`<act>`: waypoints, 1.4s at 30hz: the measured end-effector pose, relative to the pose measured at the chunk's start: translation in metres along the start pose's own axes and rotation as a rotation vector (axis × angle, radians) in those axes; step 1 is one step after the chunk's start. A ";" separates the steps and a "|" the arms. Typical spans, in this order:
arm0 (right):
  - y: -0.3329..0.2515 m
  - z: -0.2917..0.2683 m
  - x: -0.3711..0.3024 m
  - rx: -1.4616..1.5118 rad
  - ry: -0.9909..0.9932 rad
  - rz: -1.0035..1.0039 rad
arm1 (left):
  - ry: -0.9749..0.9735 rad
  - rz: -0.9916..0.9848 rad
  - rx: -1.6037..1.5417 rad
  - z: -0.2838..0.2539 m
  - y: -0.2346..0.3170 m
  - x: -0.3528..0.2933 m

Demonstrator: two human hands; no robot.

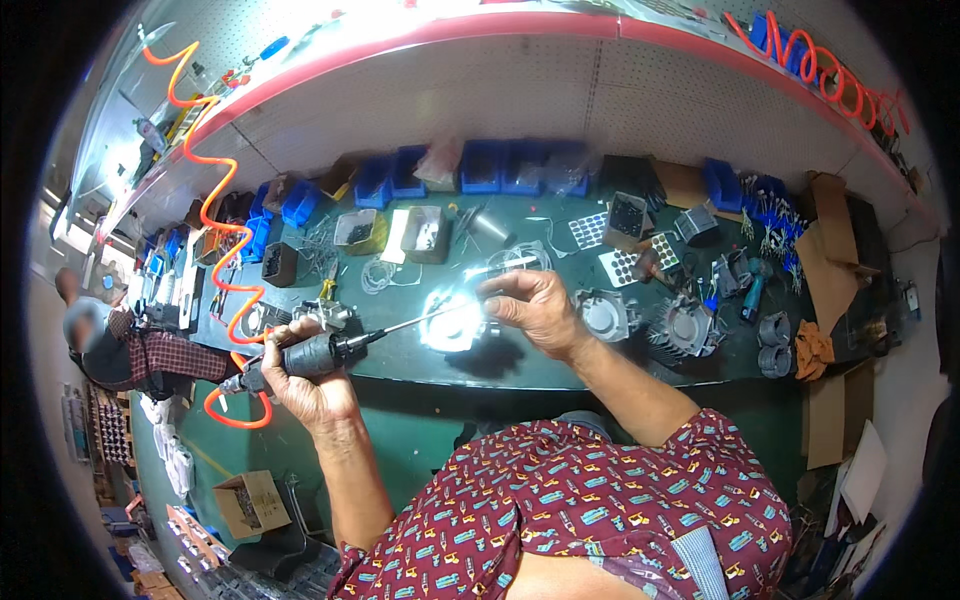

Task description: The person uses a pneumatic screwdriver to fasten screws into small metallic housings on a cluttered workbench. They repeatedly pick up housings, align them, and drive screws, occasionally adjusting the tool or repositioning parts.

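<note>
My left hand is wrapped around a dark air screwdriver, held level above the bench's front edge. Its long thin bit points right, toward my right hand. The thumb and forefinger of that hand are pinched together just beside the bit's tip; what lies between them is too small to make out. Below the tip, a metal housing sits in strong glare. To its right are a second pale metal housing and a finned one. Behind my left hand lies another metal part.
An orange coiled hose hangs at left and runs to the screwdriver. Blue bins line the back of the green bench. Cable coils, an orange cloth and a teal power tool lie on it. A person is at far left.
</note>
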State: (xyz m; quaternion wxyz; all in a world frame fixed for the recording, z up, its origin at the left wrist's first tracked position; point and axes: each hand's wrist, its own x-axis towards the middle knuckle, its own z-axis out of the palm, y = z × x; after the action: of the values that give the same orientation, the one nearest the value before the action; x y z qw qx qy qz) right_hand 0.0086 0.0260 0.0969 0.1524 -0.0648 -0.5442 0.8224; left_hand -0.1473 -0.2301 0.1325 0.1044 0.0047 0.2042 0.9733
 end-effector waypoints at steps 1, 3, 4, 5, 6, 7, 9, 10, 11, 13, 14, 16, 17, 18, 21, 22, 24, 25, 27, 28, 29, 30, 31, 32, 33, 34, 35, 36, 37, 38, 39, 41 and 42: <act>0.004 0.011 0.002 0.052 -0.001 0.003 | -0.004 -0.005 -0.011 -0.001 0.008 0.005; 0.016 0.027 0.007 0.074 0.050 0.010 | 0.024 0.004 -0.010 -0.002 0.021 0.013; 0.018 0.039 0.018 0.087 0.073 0.027 | 0.036 0.001 -0.010 0.000 0.032 0.025; 0.017 0.053 0.029 0.094 0.103 0.016 | 0.048 -0.002 -0.010 0.002 0.042 0.035; 0.018 0.063 0.040 0.136 0.104 0.021 | 0.058 0.001 -0.010 0.004 0.051 0.045; 0.021 0.069 0.042 0.177 0.098 0.007 | 0.050 0.009 -0.015 0.002 0.056 0.046; 0.020 0.079 0.042 0.221 0.125 0.063 | 0.036 0.025 -0.025 -0.001 0.064 0.046; 0.020 0.083 0.043 0.249 0.139 0.091 | -0.025 0.038 -0.003 -0.002 0.069 0.045; 0.021 0.086 0.045 0.311 0.146 0.104 | 0.000 0.061 -0.011 -0.001 0.071 0.045; 0.019 0.090 0.050 0.285 0.186 0.067 | 0.051 0.113 -0.022 0.004 0.074 0.047; 0.019 0.091 0.054 0.291 0.168 0.071 | 0.043 0.105 -0.055 -0.002 0.076 0.051; 0.020 0.094 0.059 0.306 0.136 0.078 | 0.052 0.126 -0.043 -0.004 0.075 0.052; 0.020 0.097 0.062 0.319 0.139 0.085 | 0.056 0.135 -0.036 -0.003 0.074 0.052; 0.022 0.097 0.066 0.320 0.132 0.088 | 0.037 0.129 -0.069 -0.003 0.075 0.053; 0.026 0.096 0.073 0.336 0.098 0.050 | 0.037 0.155 -0.088 -0.007 0.074 0.054; 0.029 0.096 0.075 0.343 0.087 0.035 | 0.033 0.136 -0.049 0.000 0.069 0.050; 0.037 0.099 0.082 0.166 0.166 -0.013 | 0.079 0.092 0.010 0.016 0.064 0.042; 0.030 0.116 0.098 0.082 0.245 -0.012 | 0.104 0.062 0.024 0.030 0.074 0.056; 0.033 0.119 0.103 0.201 0.276 -0.093 | 0.147 0.082 0.050 0.038 0.066 0.055; 0.033 0.119 0.106 0.185 0.293 -0.057 | 0.135 0.053 0.109 0.045 0.062 0.056; 0.031 0.117 0.110 0.163 0.318 -0.024 | 0.125 0.013 0.166 0.052 0.060 0.060; 0.038 0.111 0.118 0.268 0.281 -0.027 | 0.062 -0.023 0.234 0.059 0.064 0.061; 0.037 0.120 0.118 0.289 0.312 0.000 | -0.003 -0.073 0.312 0.064 0.076 0.061; 0.039 0.127 0.115 0.303 0.323 0.027 | -0.133 -0.096 0.366 0.064 0.089 0.061; 0.041 0.135 0.112 0.316 0.338 0.053 | -0.154 -0.129 0.338 0.073 0.099 0.059; 0.039 0.136 0.111 0.332 0.315 0.074 | -0.170 -0.118 0.266 0.077 0.099 0.060; 0.033 0.144 0.107 0.314 0.345 0.117 | -0.187 -0.110 0.194 0.081 0.099 0.062; 0.034 0.147 0.102 0.295 0.312 0.145 | -0.178 -0.041 0.241 0.072 0.097 0.067; 0.035 0.147 0.096 0.270 0.294 0.171 | -0.100 -0.017 0.302 0.071 0.096 0.069; 0.035 0.145 0.094 0.203 0.247 0.171 | -0.087 -0.025 0.309 0.072 0.100 0.072; 0.029 0.142 0.093 0.171 0.154 0.168 | -0.074 -0.034 0.317 0.073 0.106 0.075; 0.030 0.133 0.090 0.061 0.040 0.166 | -0.042 -0.057 0.320 0.071 0.114 0.074; 0.028 0.132 0.088 0.056 0.004 0.178 | -0.021 -0.069 0.319 0.065 0.116 0.074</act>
State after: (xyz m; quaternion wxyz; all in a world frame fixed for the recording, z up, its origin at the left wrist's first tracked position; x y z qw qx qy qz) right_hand -0.1151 -0.0711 0.1292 0.0817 -0.1103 -0.5128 0.8475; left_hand -0.2393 -0.2930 0.2356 0.1378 0.0243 0.3551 0.9243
